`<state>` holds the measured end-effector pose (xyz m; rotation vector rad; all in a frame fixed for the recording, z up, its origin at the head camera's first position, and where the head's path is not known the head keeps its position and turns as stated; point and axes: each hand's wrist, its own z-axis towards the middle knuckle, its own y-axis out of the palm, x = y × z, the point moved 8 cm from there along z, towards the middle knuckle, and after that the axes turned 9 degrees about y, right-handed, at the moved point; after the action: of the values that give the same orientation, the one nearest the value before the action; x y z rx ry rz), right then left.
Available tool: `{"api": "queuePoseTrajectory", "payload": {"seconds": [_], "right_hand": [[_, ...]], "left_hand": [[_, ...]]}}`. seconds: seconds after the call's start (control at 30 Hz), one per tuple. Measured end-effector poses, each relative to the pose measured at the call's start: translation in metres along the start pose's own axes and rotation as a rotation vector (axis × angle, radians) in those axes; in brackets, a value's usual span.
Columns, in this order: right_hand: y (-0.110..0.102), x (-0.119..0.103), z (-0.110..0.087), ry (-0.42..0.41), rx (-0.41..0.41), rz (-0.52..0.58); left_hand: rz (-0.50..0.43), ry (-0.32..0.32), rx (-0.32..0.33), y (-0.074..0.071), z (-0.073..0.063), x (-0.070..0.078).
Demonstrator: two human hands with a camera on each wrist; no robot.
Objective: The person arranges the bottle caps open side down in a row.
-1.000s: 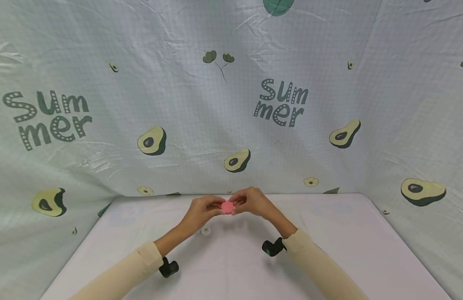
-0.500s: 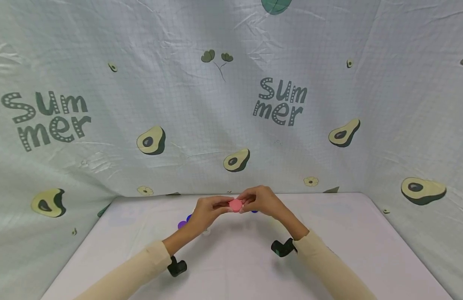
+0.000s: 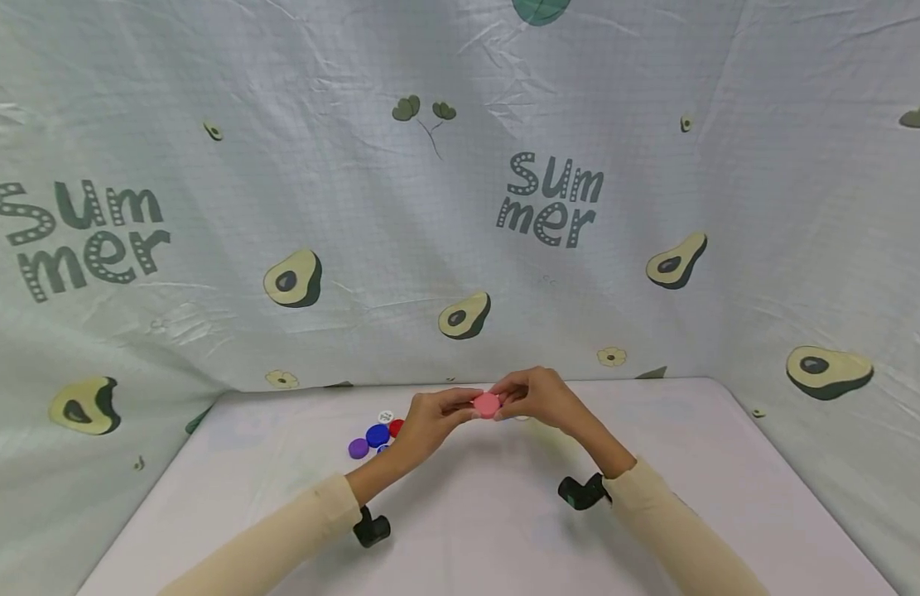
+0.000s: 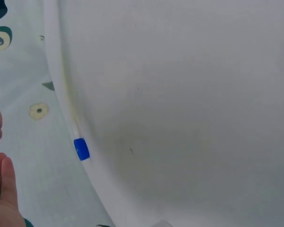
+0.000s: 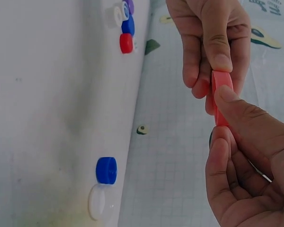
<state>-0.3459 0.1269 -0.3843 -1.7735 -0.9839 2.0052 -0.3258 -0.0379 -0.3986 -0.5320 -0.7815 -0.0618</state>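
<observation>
A pinkish-red bottle cap point(image 3: 486, 405) is held up over the far part of the table, between both hands. My left hand point(image 3: 428, 420) pinches it from the left, and my right hand point(image 3: 543, 401) pinches the opposite edge. The right wrist view shows the cap point(image 5: 221, 97) edge-on, with a thumb of each hand on it. At the left border of the left wrist view, only a red sliver of it shows beside the fingers.
Behind the left hand lie a blue cap point(image 3: 378, 435), a purple cap point(image 3: 358, 448), a red cap point(image 3: 396, 427) and a white cap point(image 3: 386, 417). Another blue cap point(image 5: 106, 170) and a translucent cap point(image 5: 102, 202) lie near the far table edge. A printed curtain point(image 3: 385, 207) hangs behind.
Both hands have moved to the right together, still gripping the pinkish-red cap. Caps on the left that the left hand and arm hid have come into view.
</observation>
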Motion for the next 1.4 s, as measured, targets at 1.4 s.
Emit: {"api": "queuePoseTrajectory", "payload": {"seconds": [1.4], "right_hand": [[-0.039, 0.037, -0.045, -0.338, 0.411, 0.077]], "left_hand": [[-0.316, -0.215, 0.172, 0.066, 0.033, -0.018]]}}
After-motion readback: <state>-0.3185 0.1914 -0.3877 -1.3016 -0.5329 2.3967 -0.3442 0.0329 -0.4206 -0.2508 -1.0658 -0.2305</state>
